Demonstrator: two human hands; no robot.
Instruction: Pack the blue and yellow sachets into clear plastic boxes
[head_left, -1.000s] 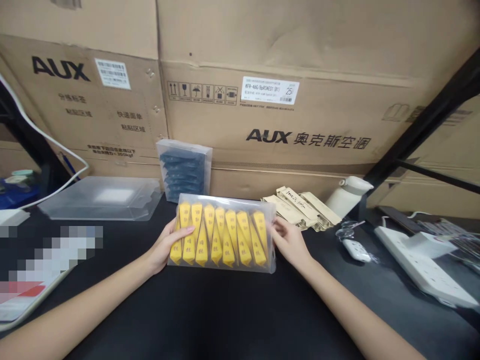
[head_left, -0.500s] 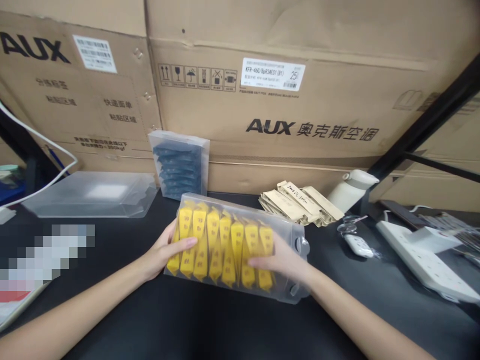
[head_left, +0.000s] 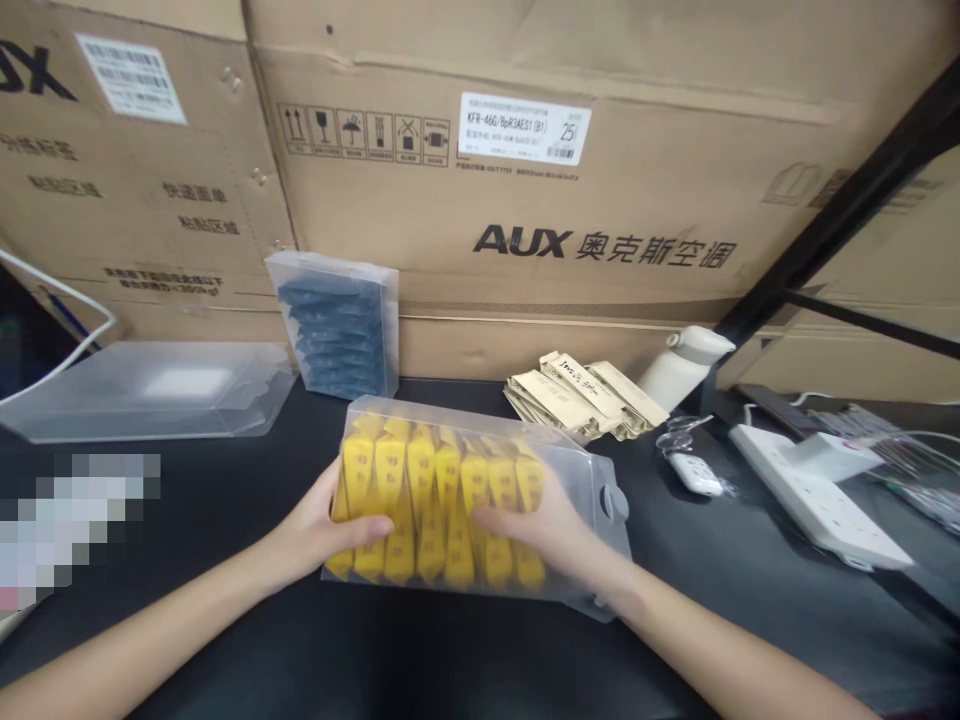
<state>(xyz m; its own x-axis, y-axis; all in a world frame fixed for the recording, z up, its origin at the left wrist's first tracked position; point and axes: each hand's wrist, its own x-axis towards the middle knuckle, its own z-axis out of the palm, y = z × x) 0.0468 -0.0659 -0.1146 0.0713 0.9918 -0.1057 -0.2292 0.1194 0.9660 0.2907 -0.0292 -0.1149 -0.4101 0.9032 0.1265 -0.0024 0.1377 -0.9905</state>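
A clear plastic box lies on its side, tilted slightly, with a row of several yellow packets inside. My left hand is closed around the box's left end, its thumb across the front face and its fingers hidden behind. At the right, my right hand seems to reach in through the box's open end, as it looks hazy through the plastic. Its thumb lies over the last yellow packets, while its other fingers are hidden. Round tabs show on the flap at that end.
Behind stand a clear box of blue packets and large cartons. An empty clear box lies left. Paper packets, a white bottle, a small white case and a power strip are to the right.
The view has shifted a little to the right. The box sits a bit more level. My left thumb is lower on the front, and both hands keep their hold.
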